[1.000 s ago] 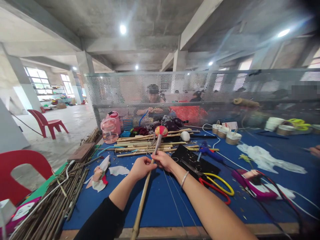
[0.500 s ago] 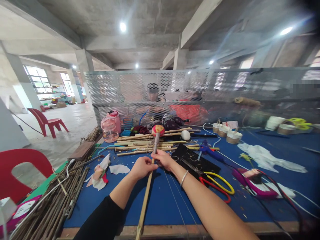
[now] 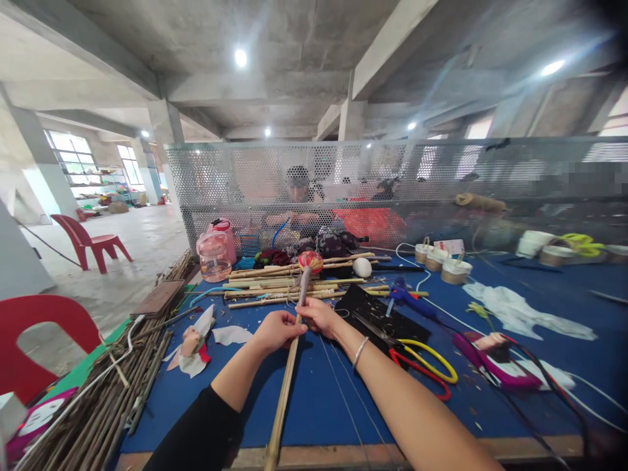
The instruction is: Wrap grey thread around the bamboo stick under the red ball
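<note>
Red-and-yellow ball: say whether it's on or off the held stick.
On: the ball sits at the far end of the stick.

Our left hand (image 3: 277,329) and right hand (image 3: 318,316) pinch a wooden stick (image 3: 287,386), topped by a red-and-yellow ball (image 3: 311,262). Right of the stick we have scissors (image 3: 392,341) and a blue glue gun (image 3: 415,303); left of it, a white scrap (image 3: 231,335).

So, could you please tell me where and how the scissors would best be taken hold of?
The scissors are probably best taken by their red and yellow loops, coming from the near right. The loops point that way, while the blades point away to the left, over the black cloth. The right forearm crowds the loops' left side.
</note>
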The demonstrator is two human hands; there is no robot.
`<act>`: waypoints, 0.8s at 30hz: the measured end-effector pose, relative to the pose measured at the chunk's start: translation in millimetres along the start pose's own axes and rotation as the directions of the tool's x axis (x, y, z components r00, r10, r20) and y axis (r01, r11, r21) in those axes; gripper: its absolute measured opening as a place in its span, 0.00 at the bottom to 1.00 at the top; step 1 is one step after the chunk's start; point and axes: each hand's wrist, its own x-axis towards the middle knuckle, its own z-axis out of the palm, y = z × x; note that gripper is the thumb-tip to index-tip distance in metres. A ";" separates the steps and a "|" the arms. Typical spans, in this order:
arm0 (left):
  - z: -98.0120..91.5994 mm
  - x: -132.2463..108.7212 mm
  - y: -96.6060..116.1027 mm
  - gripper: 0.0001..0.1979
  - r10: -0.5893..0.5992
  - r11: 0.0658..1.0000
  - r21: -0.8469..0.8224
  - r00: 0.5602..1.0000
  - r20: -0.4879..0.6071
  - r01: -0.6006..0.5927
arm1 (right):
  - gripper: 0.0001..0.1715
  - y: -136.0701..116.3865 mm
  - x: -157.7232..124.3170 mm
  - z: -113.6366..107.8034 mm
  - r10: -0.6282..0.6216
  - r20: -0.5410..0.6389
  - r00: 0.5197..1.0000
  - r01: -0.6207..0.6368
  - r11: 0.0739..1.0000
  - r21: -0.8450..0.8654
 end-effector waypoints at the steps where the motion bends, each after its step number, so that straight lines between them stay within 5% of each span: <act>1: -0.4 -0.2 1.1 0.21 -0.001 1.000 -0.027 1.000 0.011 0.001 | 0.24 -1.7 -1.3 -0.2 -0.003 0.006 1.000 0.003 1.000 0.023; 6: -0.6 -4.4 8.2 0.21 -0.091 0.959 -0.247 0.978 0.186 0.136 | 0.23 -6.2 -5.8 -2.8 -0.029 0.072 0.997 0.020 0.992 0.127; 13: 3.8 -2.2 1.2 0.19 -0.001 0.998 0.061 1.000 0.022 -0.001 | 0.20 -0.9 -1.4 3.6 0.021 -0.066 0.998 -0.024 0.999 -0.042; 20: 1.3 -7.9 12.9 0.14 -0.038 0.944 -0.308 0.969 0.244 0.115 | 0.23 -9.3 -6.1 -3.7 -0.032 0.062 0.998 0.019 0.980 0.197; 24: 1.4 -5.1 6.8 0.17 -0.056 0.985 -0.150 0.979 0.196 0.086 | 0.22 -7.1 -7.4 -3.5 -0.012 0.001 1.000 0.012 0.993 0.116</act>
